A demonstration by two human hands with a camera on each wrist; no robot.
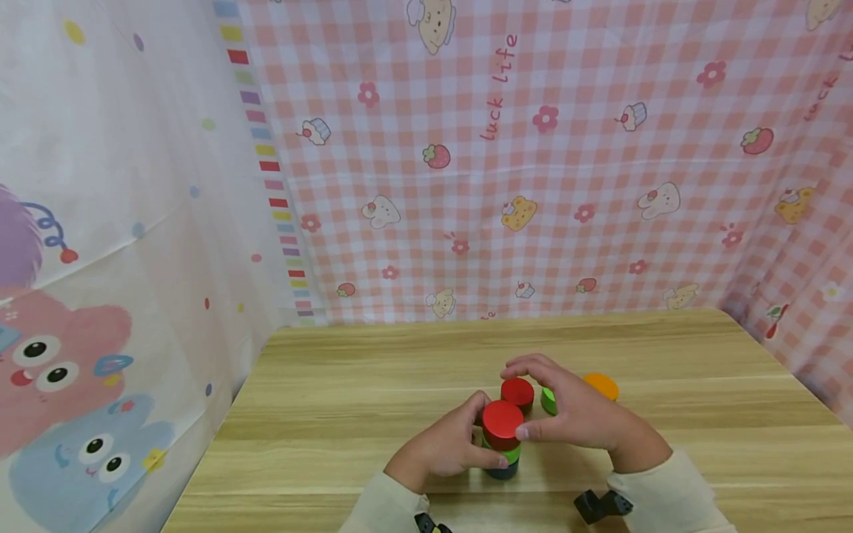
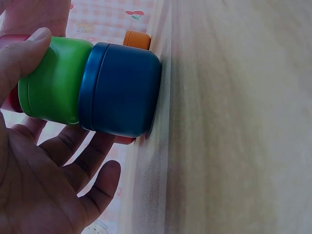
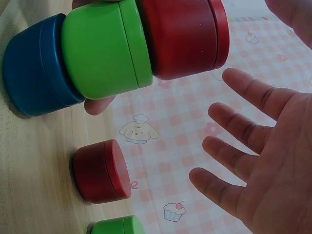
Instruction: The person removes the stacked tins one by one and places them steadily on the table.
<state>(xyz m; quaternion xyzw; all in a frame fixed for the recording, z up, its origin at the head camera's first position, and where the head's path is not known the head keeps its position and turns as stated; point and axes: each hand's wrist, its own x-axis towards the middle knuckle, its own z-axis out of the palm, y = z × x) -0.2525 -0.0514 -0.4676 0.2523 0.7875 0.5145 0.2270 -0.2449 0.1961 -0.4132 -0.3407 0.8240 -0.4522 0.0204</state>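
Three round lidded tins stand stacked: a blue tin (image 2: pixel 124 90) on the table, a green tin (image 2: pixel 56 80) above it, and a red tin (image 1: pixel 503 422) on top. My left hand (image 1: pixel 445 446) holds the stack about the green tin, thumb on its near side and fingers reaching around the far side. Close by on the right, my right hand (image 1: pixel 571 407) has its fingers spread and extended. In the right wrist view, a gap shows between the right fingertips (image 3: pixel 234 78) and the top red tin.
Behind the stack stands a second red tin (image 3: pixel 100 170). Farther right are another green tin (image 1: pixel 549 401), partly hidden by the right hand, and an orange tin (image 1: pixel 602 386). The wooden table (image 1: pixel 333 414) ends at a pink checked cloth (image 1: pixel 466 244) at the back.
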